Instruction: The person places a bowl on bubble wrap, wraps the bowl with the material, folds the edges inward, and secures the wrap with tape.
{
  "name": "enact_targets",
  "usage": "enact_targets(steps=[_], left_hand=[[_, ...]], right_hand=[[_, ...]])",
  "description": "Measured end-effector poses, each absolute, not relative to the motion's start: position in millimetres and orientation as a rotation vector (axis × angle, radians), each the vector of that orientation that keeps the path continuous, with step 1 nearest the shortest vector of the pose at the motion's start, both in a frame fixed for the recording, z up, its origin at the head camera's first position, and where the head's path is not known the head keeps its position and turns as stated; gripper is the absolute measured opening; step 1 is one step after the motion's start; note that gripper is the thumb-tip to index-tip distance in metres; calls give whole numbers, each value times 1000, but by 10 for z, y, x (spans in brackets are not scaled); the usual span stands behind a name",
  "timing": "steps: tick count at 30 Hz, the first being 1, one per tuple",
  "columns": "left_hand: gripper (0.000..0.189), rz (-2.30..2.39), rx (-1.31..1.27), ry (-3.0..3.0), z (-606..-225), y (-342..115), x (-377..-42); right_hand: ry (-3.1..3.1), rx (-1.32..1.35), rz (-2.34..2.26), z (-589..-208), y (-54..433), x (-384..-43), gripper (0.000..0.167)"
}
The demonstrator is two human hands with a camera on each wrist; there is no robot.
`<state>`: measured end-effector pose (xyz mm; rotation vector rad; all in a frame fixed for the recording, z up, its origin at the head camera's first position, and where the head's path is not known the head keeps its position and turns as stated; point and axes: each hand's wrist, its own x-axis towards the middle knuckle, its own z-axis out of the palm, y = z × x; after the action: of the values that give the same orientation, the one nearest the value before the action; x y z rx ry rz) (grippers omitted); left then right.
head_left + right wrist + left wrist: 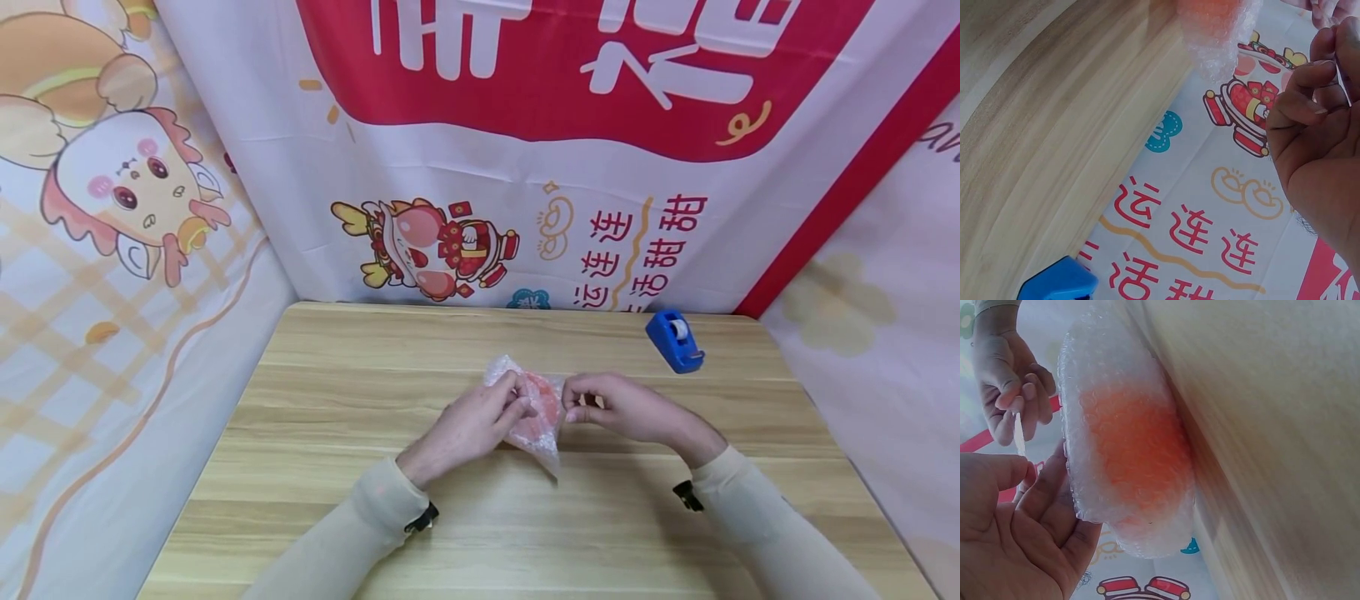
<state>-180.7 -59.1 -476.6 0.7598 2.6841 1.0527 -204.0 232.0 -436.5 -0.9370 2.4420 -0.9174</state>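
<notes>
A package of clear bubble wrap (557, 468) with something orange-red inside (1132, 447) is tilted over the table, one lower edge close to the wood. My left hand (480, 417) is on its upper side, the rear fingertips touching the wrap in the left wrist view. A thin whitish strip of tape (1019, 434) runs between both hands. My right hand (626, 406) pinches one end of it with thumb and forefinger, just off the package's right corner. The other end disappears at the left thumb and forefinger, which are curled together around it.
A blue tape dispenser (675, 340) with a roll in it stands at the back right of the wooden table (337, 433). Behind the table hangs a printed cloth (480, 167), and more patterned cloth (187, 333) lines the sides.
</notes>
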Motion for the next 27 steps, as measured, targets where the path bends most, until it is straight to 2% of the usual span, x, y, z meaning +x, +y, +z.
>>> enact_targets(steps=[7, 15, 20, 27], left_hand=[[9, 1039, 758, 2681, -4757, -574, -1787], [9, 1037, 752, 2695, -4773, -551, -1772], [10, 1080, 731, 2654, -4780, -557, -1775], [30, 1122, 751, 2651, -4807, -543, -1797]], right_hand=[[2584, -650, -886, -4380, 2287, -2064, 12], [2541, -315, -1071, -4457, 2262, -2082, 21], [2379, -273, -1362, -4527, 2304, -2109, 28], [2254, -335, -1689, -4493, 2321, -2158, 15]])
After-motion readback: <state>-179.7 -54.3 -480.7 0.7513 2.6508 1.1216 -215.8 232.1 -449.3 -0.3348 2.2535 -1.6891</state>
